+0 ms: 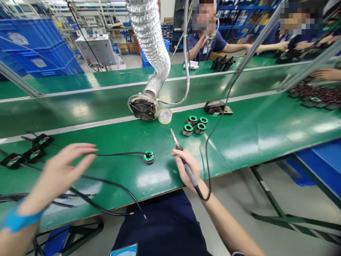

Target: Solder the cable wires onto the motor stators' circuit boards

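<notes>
Soldering iron (183, 160) was in the right hand (186, 169), fingers wrapped around its dark handle like a pen, with the metal tip pointing up and away. It looked light and stiff, and the tip was probably hot, so the handle was the safe place to hold. Its black cord (215, 128) ran off to the far right toward a small black stand (217, 106).

The left hand (62, 167) hung over the green table (253, 138) with fingers spread and nothing in it. It looked blurry. A blue band (17, 221) sat on that wrist.

Between the hands, a little round coil part (149, 156) with a green top lay flat on the table. A thin black wire (117, 154) came out of it to the left. The part looked small and hard, and best picked up by its sides. The wire was floppy and could snag.

Four more coil parts (195, 125) sat farther off, near a white pot (165, 116) and a fan (142, 108) on a silver hose. Loose wires (112, 186) lay close by on the left.
</notes>
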A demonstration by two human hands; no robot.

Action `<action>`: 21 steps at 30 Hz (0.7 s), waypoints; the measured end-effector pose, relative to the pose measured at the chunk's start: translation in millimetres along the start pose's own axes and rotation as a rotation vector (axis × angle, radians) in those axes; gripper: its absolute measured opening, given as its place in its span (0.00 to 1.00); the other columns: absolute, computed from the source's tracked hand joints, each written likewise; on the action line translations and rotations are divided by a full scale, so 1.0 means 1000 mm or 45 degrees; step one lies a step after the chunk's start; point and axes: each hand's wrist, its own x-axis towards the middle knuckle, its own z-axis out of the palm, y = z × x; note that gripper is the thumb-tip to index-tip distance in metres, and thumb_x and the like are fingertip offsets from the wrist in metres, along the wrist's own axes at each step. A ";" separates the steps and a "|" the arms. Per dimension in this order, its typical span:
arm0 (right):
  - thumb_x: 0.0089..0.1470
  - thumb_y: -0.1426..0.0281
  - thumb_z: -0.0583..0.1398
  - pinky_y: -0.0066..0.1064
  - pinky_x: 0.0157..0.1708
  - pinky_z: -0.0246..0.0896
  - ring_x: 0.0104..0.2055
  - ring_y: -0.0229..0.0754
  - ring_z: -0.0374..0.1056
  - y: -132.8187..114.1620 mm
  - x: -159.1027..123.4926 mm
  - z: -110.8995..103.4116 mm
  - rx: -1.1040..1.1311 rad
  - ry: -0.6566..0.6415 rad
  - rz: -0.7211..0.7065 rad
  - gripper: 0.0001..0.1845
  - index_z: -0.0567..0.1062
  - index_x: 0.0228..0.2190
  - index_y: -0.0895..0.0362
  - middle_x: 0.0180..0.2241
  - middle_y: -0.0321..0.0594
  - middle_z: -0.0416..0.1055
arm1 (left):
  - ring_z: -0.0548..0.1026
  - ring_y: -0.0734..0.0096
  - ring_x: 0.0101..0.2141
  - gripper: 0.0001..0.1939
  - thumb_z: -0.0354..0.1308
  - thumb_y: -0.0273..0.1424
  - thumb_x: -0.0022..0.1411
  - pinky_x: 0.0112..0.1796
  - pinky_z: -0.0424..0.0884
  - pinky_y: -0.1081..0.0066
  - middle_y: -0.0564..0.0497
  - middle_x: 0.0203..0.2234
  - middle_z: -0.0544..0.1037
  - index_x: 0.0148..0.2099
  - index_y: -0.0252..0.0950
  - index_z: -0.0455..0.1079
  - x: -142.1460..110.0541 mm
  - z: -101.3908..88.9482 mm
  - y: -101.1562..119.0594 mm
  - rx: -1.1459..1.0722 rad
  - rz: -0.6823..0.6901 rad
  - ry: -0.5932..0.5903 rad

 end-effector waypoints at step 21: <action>0.61 0.77 0.61 0.34 0.46 0.75 0.39 0.40 0.76 -0.009 0.006 0.078 0.286 0.057 0.288 0.19 0.74 0.50 0.47 0.42 0.38 0.70 | 0.71 0.63 0.44 0.06 0.51 0.30 0.73 0.47 0.69 0.65 0.47 0.41 0.70 0.40 0.39 0.66 0.044 0.151 0.073 -0.510 0.203 -0.351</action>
